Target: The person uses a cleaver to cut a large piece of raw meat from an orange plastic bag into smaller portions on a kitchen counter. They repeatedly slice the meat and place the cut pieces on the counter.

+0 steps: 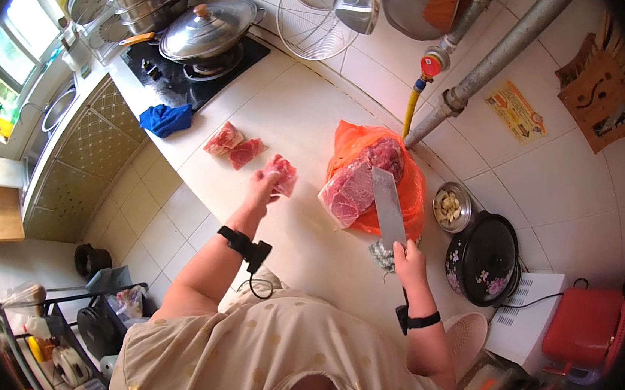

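A piece of raw meat (283,175) is in my left hand (265,186), over the pale countertop (263,235). Just left of it, two more cut pieces of raw meat (246,153) lie on the counter. My right hand (411,263) grips a cleaver (387,205) by its handle, the broad blade pointing away from me. Behind the blade, a large slab of raw meat (354,185) rests on an orange plastic bag (417,188). The blade overlaps the slab's right side in view; whether it touches, I cannot tell. A patterned cloth (381,256) lies near my right hand.
At the far left, a lidded wok (207,27) sits on a black gas hob (228,77), near a blue cloth (165,119). To the right stand a metal bowl of garlic cloves (448,207) and a black lidded pot (481,259). A metal pipe (488,65) runs along the tiled wall.
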